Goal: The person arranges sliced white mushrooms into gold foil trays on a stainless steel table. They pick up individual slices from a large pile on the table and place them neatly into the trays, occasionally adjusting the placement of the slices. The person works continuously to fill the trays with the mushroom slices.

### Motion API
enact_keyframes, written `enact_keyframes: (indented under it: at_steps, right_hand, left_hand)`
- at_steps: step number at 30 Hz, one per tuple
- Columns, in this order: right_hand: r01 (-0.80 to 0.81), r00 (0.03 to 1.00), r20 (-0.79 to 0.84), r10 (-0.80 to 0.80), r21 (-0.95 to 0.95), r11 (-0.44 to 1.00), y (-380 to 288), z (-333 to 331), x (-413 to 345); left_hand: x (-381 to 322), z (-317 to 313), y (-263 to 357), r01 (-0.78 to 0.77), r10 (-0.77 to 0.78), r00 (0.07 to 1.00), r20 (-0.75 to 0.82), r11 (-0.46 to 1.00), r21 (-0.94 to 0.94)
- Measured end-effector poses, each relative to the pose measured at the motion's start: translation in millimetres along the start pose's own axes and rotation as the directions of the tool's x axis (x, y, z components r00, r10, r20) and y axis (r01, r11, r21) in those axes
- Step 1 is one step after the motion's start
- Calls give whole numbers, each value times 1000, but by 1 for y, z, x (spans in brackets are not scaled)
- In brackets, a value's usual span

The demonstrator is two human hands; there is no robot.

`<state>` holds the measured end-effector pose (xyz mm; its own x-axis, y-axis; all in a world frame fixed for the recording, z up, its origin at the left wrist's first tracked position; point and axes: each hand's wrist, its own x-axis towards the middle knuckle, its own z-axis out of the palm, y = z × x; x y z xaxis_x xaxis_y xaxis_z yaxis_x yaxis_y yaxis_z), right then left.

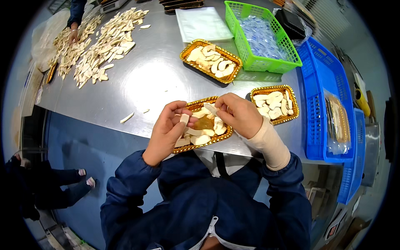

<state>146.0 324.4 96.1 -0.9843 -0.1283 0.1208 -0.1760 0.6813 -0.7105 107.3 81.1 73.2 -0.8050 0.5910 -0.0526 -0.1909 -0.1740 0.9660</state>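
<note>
A gold-rimmed tray (225, 135) lies at the near edge of the steel table, with pale dried slices around its inside and its brown middle showing. Over its left end, my left hand (170, 129) pinches a pale slice (184, 119) between thumb and fingers. Above the right end, my right hand (239, 114) holds another thin slice (211, 109) at the fingertips. Two more gold-rimmed trays with pale slices stand near: one tray (236, 59) beyond my hands, one tray (295, 103) to the right of my right hand.
A large heap of dried slices (109, 47) covers the far left, where another person's hand (73, 35) reaches in. A green basket (262, 64) of small clear packets stands beyond, near white sheets (203, 25). Blue crates (315, 93) line the right. One loose slice (127, 117) lies left.
</note>
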Motion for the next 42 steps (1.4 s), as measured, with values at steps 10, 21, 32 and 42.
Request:
enact_keyframes:
  at_steps: [10,21,32,42]
  right_hand:
    - [-54,997,-48,55,25,998,13,-13,-15]
    - [16,1000,-2,-16,-75,997,16,12,-6]
    - [91,996,29,-87,-190,978,13,26,-2]
    - [164,985,87,-151,-174,971,10,57,12]
  left_hand:
    - [22,14,2,-390,410,895,177,524,757]
    - [-30,14,-14,-576,264,811,522,196,794]
    - [-51,11,-30,-522,221,840,496,80,849]
    - [-51,11,-32,-508,215,849,482,81,858]
